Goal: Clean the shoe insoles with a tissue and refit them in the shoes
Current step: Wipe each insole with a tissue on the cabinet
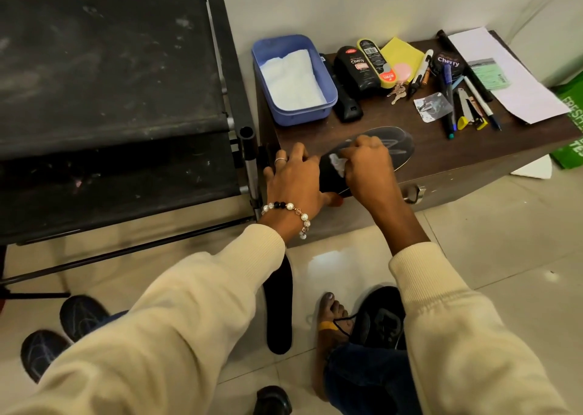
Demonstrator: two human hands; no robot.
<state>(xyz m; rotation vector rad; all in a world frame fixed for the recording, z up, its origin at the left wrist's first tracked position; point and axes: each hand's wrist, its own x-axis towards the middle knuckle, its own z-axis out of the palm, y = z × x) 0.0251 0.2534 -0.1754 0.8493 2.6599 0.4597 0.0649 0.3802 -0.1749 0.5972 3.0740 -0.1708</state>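
Observation:
A black insole (394, 144) lies across the front edge of the dark wooden cabinet (473, 152). My left hand (296, 174) holds its heel end, fingers on top and thumb below. My right hand (369, 165) pinches a crumpled white tissue (337, 164) and presses it onto the insole's middle. A second black insole (279, 313) lies on the floor tiles under my left forearm. A black shoe (378, 316) stands on the floor beside a bare foot (331, 326).
A blue tub (328, 99) holding white tissues sits at the cabinet's back left. Polish bottles (356, 67), a polish tin, pens, keys and papers crowd the back and right. A black shoe rack (110, 99) stands left. Other shoes (82, 315) lie on the floor at lower left.

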